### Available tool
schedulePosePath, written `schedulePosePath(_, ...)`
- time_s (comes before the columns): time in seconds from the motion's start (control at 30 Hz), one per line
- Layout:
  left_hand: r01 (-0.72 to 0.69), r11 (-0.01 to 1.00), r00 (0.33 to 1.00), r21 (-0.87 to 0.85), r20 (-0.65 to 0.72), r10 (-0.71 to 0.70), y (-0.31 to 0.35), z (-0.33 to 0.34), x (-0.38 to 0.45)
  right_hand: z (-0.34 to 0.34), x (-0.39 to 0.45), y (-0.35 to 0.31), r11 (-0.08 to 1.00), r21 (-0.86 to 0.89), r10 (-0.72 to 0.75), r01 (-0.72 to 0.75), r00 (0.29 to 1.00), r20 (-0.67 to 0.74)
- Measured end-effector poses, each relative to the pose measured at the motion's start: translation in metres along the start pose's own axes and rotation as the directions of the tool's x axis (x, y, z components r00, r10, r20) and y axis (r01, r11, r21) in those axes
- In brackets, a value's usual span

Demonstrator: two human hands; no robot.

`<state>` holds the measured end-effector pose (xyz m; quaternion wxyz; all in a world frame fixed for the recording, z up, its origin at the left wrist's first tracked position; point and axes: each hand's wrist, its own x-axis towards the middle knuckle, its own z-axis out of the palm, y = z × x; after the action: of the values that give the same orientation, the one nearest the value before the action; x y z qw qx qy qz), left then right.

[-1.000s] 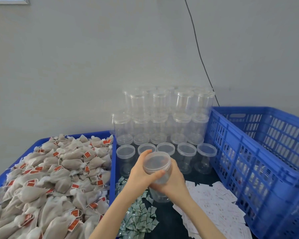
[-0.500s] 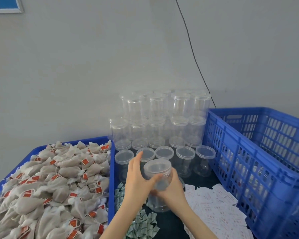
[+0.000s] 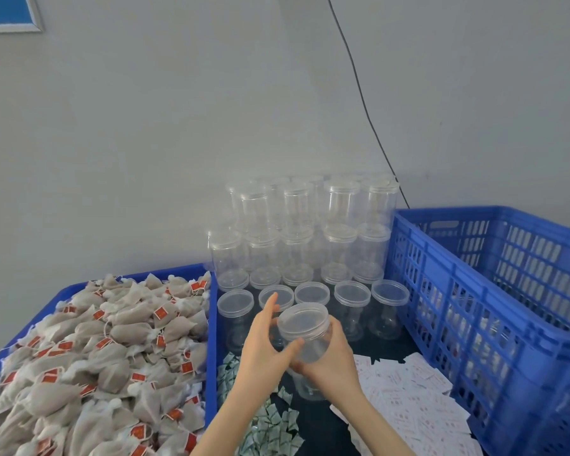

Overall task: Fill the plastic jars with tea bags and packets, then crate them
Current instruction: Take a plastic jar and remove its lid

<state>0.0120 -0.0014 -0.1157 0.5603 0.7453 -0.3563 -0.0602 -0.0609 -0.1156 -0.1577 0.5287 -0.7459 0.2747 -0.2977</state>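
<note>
A clear plastic jar (image 3: 305, 337) with its lid on is held above the dark table in front of me. My right hand (image 3: 334, 366) grips the jar's body from the right and below. My left hand (image 3: 265, 347) rests against its left side, thumb on the wall just under the lid, fingers straight and pointing up. The jar looks empty. Brown tea bags (image 3: 89, 357) with red tags fill a blue tray (image 3: 211, 324) at left. Small green-white packets (image 3: 270, 429) and white packets (image 3: 405, 399) lie on the table under my arms.
Several lidded empty jars (image 3: 306, 235) stand stacked against the grey wall, with a row of them (image 3: 352, 304) just behind my hands. A tall blue slotted crate (image 3: 487, 301) stands at right. A black cable (image 3: 362, 103) runs down the wall.
The view has drifted, so the scene sits lower in the frame. My left hand's fingers have lifted off the lid and straightened; the jar stays in my right hand.
</note>
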Motion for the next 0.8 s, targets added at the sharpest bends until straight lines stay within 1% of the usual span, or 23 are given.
schedulePosePath(0.07,-0.001,1.0,1.0,-0.015,-0.026,0.0,-0.001,-0.002,0.003,0.001,0.001,0.001,0.999,0.03,0.02,-0.022,0.998,0.052)
schedulePosePath(0.13,0.012,0.999,1.0,-0.033,-0.005,-0.013,-0.002,-0.003,0.005,0.003,0.002,0.002,0.998,0.064,0.023,-0.027,0.997,0.07)
schedulePosePath(0.23,0.091,0.987,0.991,-0.134,0.114,-0.076,-0.001,-0.005,0.006,0.007,0.003,0.004,0.997,0.073,0.024,-0.03,0.997,0.075)
schedulePosePath(0.3,0.141,0.979,0.982,-0.145,0.15,-0.119,0.0,-0.005,0.007,0.008,0.003,0.005,0.999,0.046,0.023,-0.027,0.996,0.082)
schedulePosePath(0.37,0.161,0.982,0.983,-0.103,0.102,-0.151,0.0,-0.003,0.007,0.009,0.001,0.005,1.0,-0.017,0.008,-0.007,0.996,0.086)
schedulePosePath(0.47,0.174,0.984,0.984,-0.024,-0.02,-0.175,0.004,0.003,0.003,0.011,-0.004,0.002,0.984,-0.164,-0.056,0.065,0.997,0.062)
schedulePosePath(0.53,0.185,0.983,0.982,-0.018,-0.045,-0.185,0.006,0.006,0.002,0.012,-0.005,-0.001,0.974,-0.207,-0.087,0.096,0.995,0.056)
schedulePosePath(0.6,0.195,0.98,0.981,-0.042,-0.01,-0.196,0.007,0.005,0.004,0.012,-0.005,-0.003,0.978,-0.191,-0.078,0.086,0.996,0.047)
schedulePosePath(0.7,0.197,0.974,0.977,-0.108,0.099,-0.187,0.005,-0.003,0.006,0.009,-0.003,-0.001,0.996,-0.089,-0.025,0.027,0.999,0.026)
schedulePosePath(0.8,0.219,0.955,0.971,-0.199,0.142,-0.193,0.004,-0.009,0.006,0.005,0.001,0.001,0.999,-0.007,0.035,-0.034,0.999,0.042)
